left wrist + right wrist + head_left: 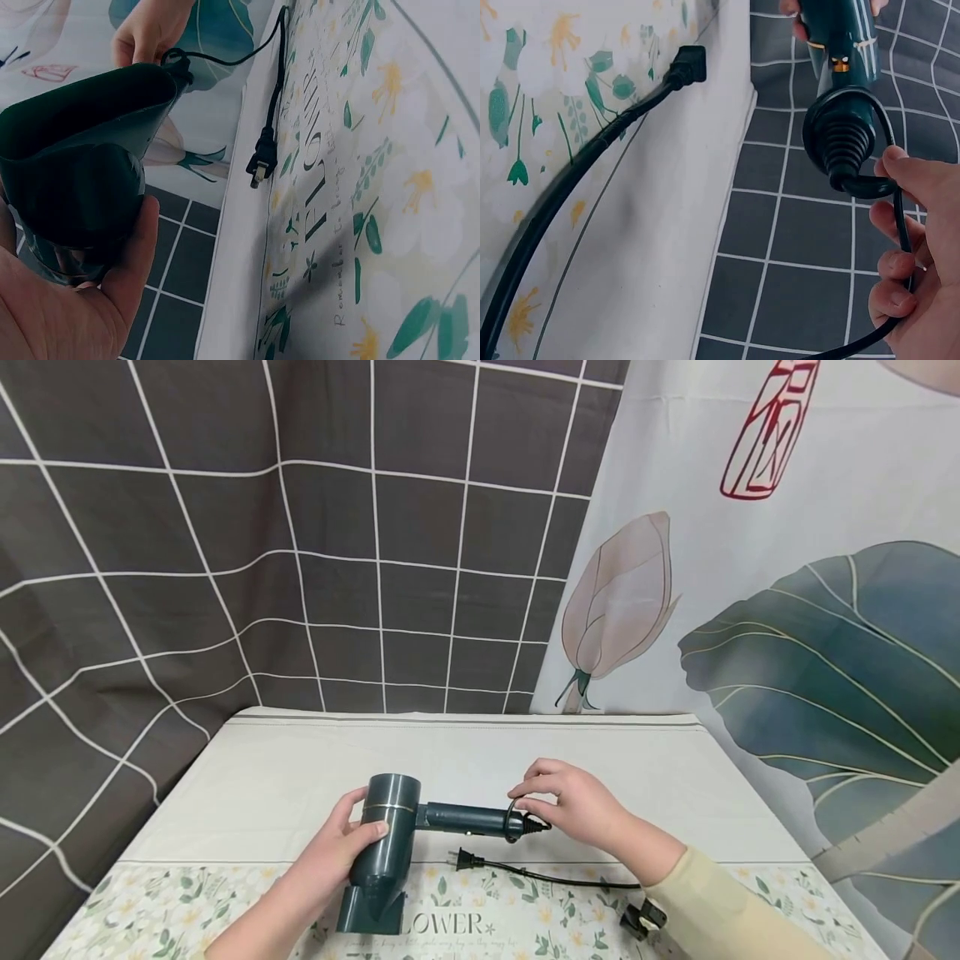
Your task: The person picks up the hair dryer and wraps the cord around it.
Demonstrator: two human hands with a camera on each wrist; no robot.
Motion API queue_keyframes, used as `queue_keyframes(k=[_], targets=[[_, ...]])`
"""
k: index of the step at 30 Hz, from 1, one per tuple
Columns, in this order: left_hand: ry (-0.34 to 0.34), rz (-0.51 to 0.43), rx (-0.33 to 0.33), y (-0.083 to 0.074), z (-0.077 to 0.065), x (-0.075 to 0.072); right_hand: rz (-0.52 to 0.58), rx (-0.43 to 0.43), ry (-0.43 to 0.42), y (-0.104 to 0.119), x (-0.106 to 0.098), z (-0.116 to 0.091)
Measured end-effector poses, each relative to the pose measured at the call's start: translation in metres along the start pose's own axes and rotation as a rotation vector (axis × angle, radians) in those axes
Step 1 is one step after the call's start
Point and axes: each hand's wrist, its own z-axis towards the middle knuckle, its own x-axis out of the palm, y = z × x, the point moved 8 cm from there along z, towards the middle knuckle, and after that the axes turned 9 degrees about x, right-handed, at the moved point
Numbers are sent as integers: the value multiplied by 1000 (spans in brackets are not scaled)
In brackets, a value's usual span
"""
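A dark green hair dryer [386, 847] is held above the table in the head view, its handle pointing right and its flat nozzle [371, 912] towards the near edge. My left hand [337, 852] grips the barrel, thumb on top and fingers round the far side. At the handle's end, my right hand [577, 802] pinches the black power cord [901, 217] close to its ribbed sleeve [844, 146]. A loop of that cord goes round the handle's end. The cord's two-pin plug [468, 860] lies below the handle in the head view.
A black object [642, 918], its kind unclear, lies by the right sleeve. The table cover [300, 760] is white with a floral front band. A dark gridded curtain [420, 527] and a white cloth with a lotus print [825, 677] hang behind.
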Motion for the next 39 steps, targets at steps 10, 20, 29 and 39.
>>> queue_keyframes(k=[10,20,29,39], targets=[[39,-42,-20,4,-4,2,83,105,58,-14,6,4],[82,-78,-48,7,-5,6,93,131,33,-24,9,5],[145,-96,-49,8,-5,14,117,163,12,-35,10,6],[176,-169,-38,4,-3,20,74,123,-3,-46,29,10]])
